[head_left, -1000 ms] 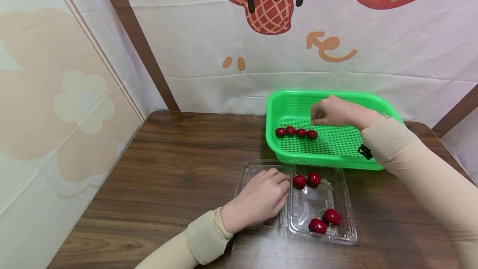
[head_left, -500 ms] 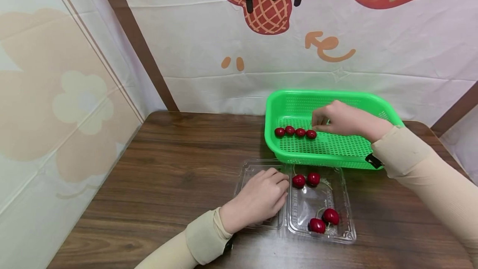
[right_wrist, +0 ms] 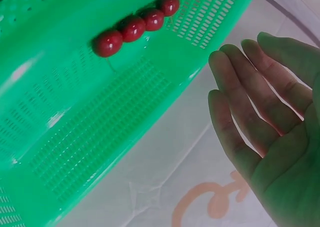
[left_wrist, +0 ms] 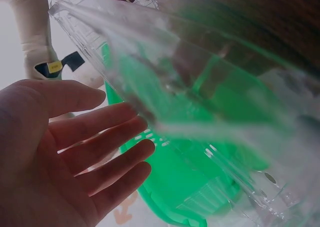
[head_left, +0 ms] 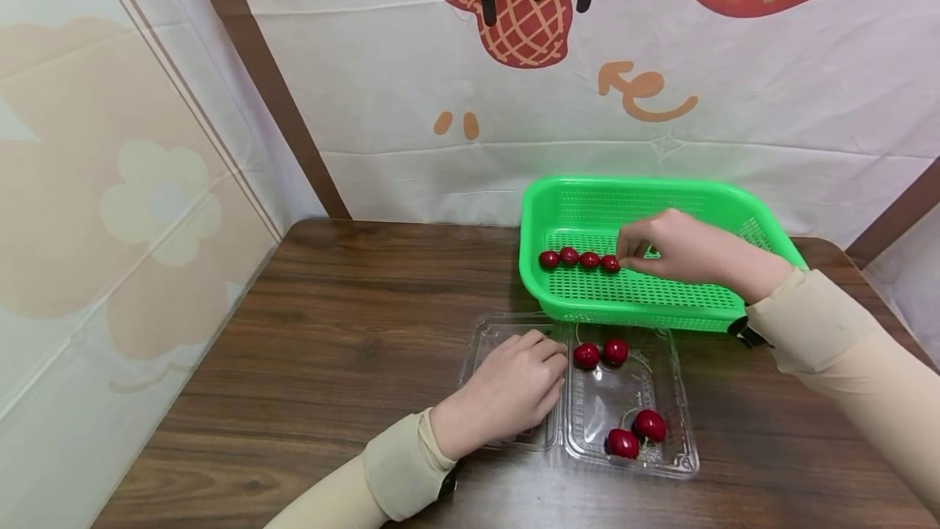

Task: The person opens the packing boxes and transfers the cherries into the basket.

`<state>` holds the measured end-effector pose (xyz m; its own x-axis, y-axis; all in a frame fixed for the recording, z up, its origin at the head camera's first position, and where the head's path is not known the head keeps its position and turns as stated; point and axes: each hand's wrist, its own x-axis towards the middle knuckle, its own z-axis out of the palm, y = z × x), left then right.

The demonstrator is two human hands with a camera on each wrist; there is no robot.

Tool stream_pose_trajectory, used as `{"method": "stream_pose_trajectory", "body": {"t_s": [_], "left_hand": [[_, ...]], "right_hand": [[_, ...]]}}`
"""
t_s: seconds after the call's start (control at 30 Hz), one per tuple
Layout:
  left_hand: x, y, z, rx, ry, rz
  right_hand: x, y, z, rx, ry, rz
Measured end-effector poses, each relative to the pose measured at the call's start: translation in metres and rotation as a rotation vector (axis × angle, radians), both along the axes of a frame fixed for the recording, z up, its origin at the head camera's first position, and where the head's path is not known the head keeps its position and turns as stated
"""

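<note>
Inside the green basket [head_left: 646,314], a row of several dark red cherries [right_wrist: 132,28] lies toward the left end. My right hand [head_left: 679,245] reaches in from the right, its thumb and index fingertips right at the rightmost cherry [head_left: 610,264] in the head view. The right wrist view shows the fingers loosely bent with nothing between them. My left hand [head_left: 507,394] rests over the left half of an open clear plastic box [head_left: 624,464]. In the left wrist view, its relaxed fingers lie beside the clear plastic. Two pairs of stemmed cherries [head_left: 622,443] lie in the box's right half.
The basket stands at the back of the brown wooden table [head_left: 338,333], close to a printed wall cloth [head_left: 411,80]. Its front edge overlaps the back of the clear box in the head view. A second cloth [head_left: 147,268] hangs along the left side.
My right hand has come down inside the basket until its fingertips are at the rightmost cherry. The left hand and the cherries stay where they were.
</note>
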<state>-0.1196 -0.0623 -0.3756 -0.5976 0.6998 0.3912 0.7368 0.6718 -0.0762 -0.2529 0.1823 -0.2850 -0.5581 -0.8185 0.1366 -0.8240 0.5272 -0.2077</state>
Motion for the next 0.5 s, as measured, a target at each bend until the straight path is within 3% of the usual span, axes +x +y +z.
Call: {"method": "stream_pose_trajectory", "body": {"t_s": [0.5], "left_hand": [[0.0, -0.001, 0.0, -0.003, -0.003, -0.003]], "right_hand": [[0.031, -0.001, 0.002, -0.061, 0.077, 0.069]]}}
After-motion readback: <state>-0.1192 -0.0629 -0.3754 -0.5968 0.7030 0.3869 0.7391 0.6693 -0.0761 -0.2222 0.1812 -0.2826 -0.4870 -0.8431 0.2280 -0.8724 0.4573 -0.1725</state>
